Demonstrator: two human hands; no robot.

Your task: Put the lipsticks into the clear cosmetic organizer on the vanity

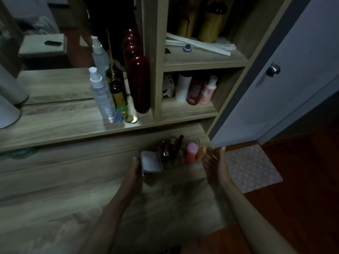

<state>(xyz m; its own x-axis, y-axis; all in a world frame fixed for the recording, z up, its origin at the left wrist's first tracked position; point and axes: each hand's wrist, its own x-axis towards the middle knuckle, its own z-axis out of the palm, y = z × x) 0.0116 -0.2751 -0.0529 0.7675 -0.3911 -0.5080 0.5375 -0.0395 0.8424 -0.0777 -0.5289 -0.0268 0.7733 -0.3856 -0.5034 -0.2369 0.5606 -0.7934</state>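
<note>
Fingers [136, 163] flanking organizer [170, 158], bottles [138, 83] behind

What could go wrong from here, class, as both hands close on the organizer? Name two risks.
The clear organizer sits near the vanity top's right end, so a nudge from the left hand might push it off. The upright lipsticks stand loosely and could tip if the right hand jolts it.

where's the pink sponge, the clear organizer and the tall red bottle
pink sponge [192, 147]: head view, on its rounded top
clear organizer [199, 142]: head view, on its back right rim
tall red bottle [139, 85]: head view, on the middle of its body
</note>
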